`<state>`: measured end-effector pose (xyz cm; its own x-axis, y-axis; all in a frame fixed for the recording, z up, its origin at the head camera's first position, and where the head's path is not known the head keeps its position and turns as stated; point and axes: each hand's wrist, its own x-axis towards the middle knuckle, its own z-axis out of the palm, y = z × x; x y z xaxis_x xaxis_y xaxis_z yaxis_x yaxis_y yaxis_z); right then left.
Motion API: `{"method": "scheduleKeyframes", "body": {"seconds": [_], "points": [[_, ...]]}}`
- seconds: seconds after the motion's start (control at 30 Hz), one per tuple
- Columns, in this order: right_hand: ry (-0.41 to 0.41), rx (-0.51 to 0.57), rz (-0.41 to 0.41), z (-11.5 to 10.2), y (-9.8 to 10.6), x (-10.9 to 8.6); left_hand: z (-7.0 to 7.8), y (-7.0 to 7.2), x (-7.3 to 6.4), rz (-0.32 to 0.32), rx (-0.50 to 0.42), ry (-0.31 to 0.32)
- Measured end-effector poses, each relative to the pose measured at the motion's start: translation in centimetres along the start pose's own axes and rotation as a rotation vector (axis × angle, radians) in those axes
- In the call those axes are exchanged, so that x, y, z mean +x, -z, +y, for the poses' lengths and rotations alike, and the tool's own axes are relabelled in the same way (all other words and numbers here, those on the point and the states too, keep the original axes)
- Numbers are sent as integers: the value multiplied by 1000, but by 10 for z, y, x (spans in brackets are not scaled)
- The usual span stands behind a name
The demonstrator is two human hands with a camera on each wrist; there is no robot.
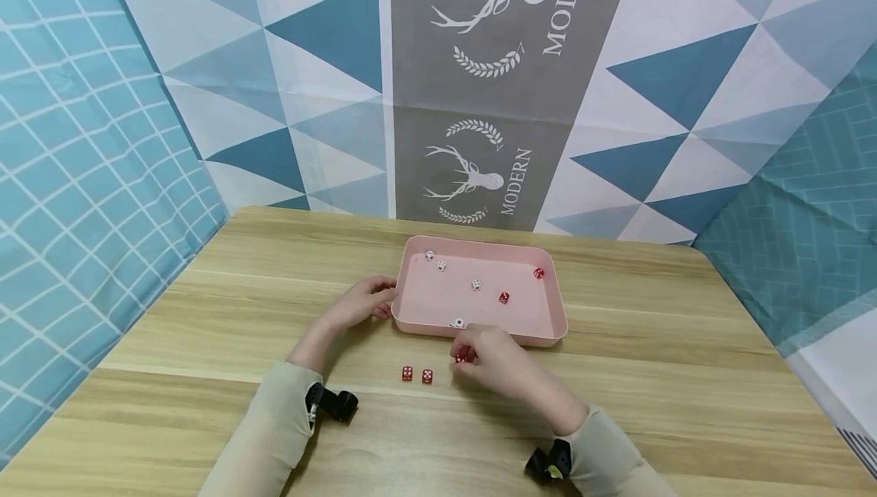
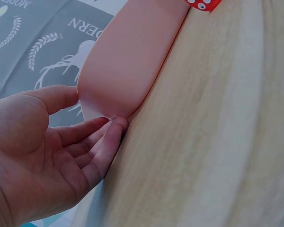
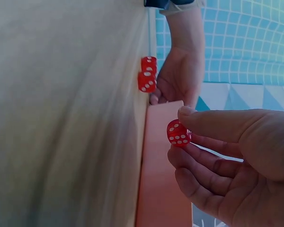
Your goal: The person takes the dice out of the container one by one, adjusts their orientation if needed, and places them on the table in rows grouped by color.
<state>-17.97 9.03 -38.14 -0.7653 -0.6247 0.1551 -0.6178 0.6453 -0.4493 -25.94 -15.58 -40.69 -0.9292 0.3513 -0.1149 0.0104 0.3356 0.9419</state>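
Note:
My right hand [image 1: 495, 360] pinches a red die [image 3: 179, 133] with white pips between thumb and fingertips, just in front of the near wall of a pink tray [image 1: 438, 328]. At the tray's left end is my left hand [image 1: 361, 303]. In the left wrist view its thumb [image 2: 61, 97] touches the rim and its other fingers bend against the lower corner, gripping it. Two more red dice, one on the left [image 1: 407, 373] and one on the right [image 1: 428, 376], sit side by side on the table between the hands.
Inside the tray lie several white dice, one near its middle [image 1: 476, 285], and two red dice, one central [image 1: 504, 297] and one at the right [image 1: 539, 273]. The wooden table [image 1: 651, 375] meets a patterned cloth backdrop [image 1: 473, 86] behind.

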Motion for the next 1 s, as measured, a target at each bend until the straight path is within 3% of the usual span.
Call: {"method": "scheduleKeyframes", "body": {"seconds": [0.2, 0.33, 0.7, 0.9, 1.0], "points": [[-16, 5, -37, -2, -6, 0, 20, -3, -13, -9, -2, 1], [-4, -31, -61, -3, -8, 1, 26, -4, -16, -5, 9, 2], [10, -76, -106, -8, -15, 7, -1, 0, 0, -1, -4, -1], [0, -101, -124, -10, -16, 8, 13, -2, -9, -6, -7, 6], [2, -106, -121, -11, -16, 9, 5, -1, -4, -5, -11, 5]]}}
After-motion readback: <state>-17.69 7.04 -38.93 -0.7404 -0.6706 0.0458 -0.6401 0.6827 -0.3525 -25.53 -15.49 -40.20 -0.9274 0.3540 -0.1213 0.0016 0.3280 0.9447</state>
